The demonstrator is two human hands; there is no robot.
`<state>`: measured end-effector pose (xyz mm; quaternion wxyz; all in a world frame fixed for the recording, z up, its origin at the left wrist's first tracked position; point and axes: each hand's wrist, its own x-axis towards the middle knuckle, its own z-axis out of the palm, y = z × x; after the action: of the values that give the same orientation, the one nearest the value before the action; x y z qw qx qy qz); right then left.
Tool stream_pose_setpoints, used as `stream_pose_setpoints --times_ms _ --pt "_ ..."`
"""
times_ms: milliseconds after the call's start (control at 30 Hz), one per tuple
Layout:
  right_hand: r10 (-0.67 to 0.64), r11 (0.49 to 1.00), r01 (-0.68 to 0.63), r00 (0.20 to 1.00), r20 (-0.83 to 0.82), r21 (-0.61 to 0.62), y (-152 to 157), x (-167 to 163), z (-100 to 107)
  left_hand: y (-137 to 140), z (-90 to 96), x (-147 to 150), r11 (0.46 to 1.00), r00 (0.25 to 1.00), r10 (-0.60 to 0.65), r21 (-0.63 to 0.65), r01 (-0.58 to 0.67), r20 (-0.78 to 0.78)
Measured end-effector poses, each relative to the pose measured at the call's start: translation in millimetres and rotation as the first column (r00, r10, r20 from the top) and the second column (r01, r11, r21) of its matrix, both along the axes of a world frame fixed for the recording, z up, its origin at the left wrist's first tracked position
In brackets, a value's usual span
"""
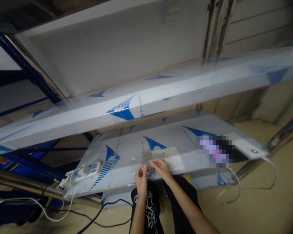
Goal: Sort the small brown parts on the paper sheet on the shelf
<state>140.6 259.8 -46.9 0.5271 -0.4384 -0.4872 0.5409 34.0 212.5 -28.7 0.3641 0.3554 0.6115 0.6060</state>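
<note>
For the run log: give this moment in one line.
left hand: pinching clear plastic bag | right hand: on bag | surface: film-covered table

Person, head-camera view, lower centre of frame.

- Arms: 2 forearms visible, both bare from the frame edge to the wrist; no sleeves, cuffs, gloves, watch or bracelet in view.
- Left hand (141, 179): bare, no rings discernible; fingers (143, 169) uncovered.
- Right hand (162, 168): bare, no rings discernible; fingers uncovered.
- Clothing: black garment (148, 203) seen beneath the forearms, carrying a white printed graphic with lettering and line work; the wording is too small and blurred to read.
- Further black fabric to the right of the print, plain, no markings visible.
</note>
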Motion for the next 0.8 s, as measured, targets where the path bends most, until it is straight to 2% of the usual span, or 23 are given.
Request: stream_pose_setpoints --times_ms 67,167,500,800 --pt "-0.073 0.997 0.073 0.997 0.013 -0.001 0.8 1.3 2.4 1.2 -4.3 0.4 1.000 0.999 -0.006 -0.002 0.006 -0.035" --pt "-0.106 0.994 0.106 0.994 -0.007 -0.030 1.0 1.6 3.8 3.0 -10.1 -2.4 1.000 0.995 -0.008 -0.025 0.005 -0.101" --pt "-0.022 0.992 0.016 0.999 -0.045 -0.127 -1.4 -3.4 6.9 12.9 -12.8 -12.9 0.987 0.970 0.139 -0.047 -0.151 -0.197" --pt "0.014 0.989 -0.021 0.999 -0.045 -0.147 -2.0 -3.4 6.8 23.9 -21.3 -17.2 0.980 0.958 0.168 -0.067 -0.188 -0.233"
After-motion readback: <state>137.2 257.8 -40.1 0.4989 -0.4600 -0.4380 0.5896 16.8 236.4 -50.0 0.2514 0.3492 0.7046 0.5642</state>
